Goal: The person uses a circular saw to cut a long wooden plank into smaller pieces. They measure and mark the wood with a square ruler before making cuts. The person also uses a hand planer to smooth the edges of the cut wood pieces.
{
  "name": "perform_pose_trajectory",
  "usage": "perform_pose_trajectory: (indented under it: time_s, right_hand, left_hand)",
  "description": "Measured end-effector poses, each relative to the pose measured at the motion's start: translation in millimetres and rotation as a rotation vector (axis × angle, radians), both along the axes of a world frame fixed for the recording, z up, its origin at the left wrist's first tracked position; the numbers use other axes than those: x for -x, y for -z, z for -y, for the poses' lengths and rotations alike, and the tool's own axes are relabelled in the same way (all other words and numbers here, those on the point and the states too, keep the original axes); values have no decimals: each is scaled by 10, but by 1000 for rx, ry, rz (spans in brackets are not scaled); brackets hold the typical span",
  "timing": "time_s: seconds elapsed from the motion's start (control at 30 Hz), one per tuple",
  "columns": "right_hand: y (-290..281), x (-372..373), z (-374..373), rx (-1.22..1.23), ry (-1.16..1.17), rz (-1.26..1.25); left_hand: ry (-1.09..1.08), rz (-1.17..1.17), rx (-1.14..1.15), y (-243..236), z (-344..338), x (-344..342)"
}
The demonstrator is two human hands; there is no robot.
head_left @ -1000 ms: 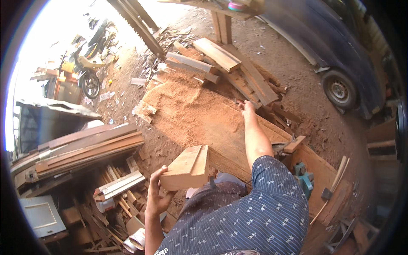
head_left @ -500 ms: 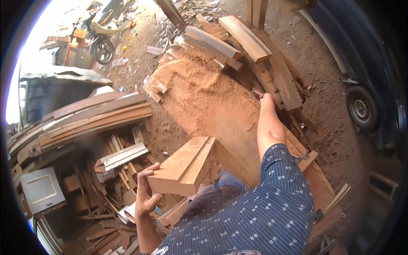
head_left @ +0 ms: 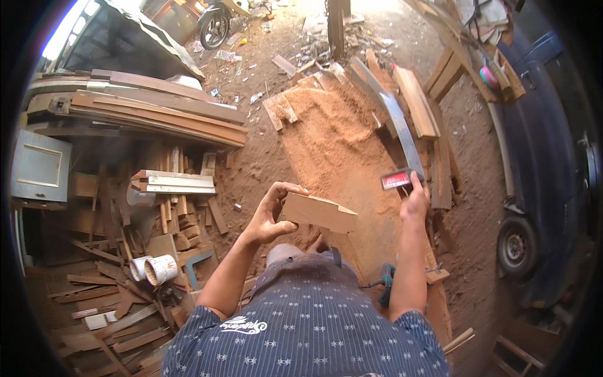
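My left hand (head_left: 274,213) grips one end of a light brown wooden block (head_left: 319,212), thumb below and fingers over the top. The block is held up in front of my body, its pale sawn face toward me. In my right hand (head_left: 415,198) is a small dark boxy thing with a red label (head_left: 396,180), held between thumb and fingers; its exact kind is not clear. Behind it a long grey strip (head_left: 396,116) stretches away; I cannot tell whether the two are joined. Below both hands lies a broad wooden board (head_left: 342,173) covered with sawdust.
A teal power tool (head_left: 385,284) rests near my right forearm. Stacked planks (head_left: 157,113) and wood offcuts (head_left: 119,301) fill the left, with two white buckets (head_left: 161,270). Timber (head_left: 416,103) lies beyond the right hand. A dark blue vehicle (head_left: 540,144) stands at the right.
My right hand has come back from the timber pile with the dark boxy thing. The wooden block has turned, showing its end face. The view has swung to the right.
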State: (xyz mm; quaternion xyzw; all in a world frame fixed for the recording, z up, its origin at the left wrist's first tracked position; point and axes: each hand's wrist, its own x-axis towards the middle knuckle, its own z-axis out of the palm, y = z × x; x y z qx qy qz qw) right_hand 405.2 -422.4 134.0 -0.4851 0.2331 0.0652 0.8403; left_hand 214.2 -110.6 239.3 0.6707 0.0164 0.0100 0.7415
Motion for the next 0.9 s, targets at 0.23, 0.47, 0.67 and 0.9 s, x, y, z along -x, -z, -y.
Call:
perform_pose_trajectory:
  time_s: [0.23,0.47,0.67,0.9]
  right_hand:
    - [-1452,592,445,172,-228,274]
    - [-1580,737,625,356,-457,342]
    - [-1498,634,617,411,-507,367]
    - [-1374,524,630,390,-511,331]
  left_hand:
    - [19,112,107,105,58,-97]
    - [31,229,41,304,-3,-167]
    - [-6,238,72,278,21,-138]
    - [-35,259,5,413,12,-103]
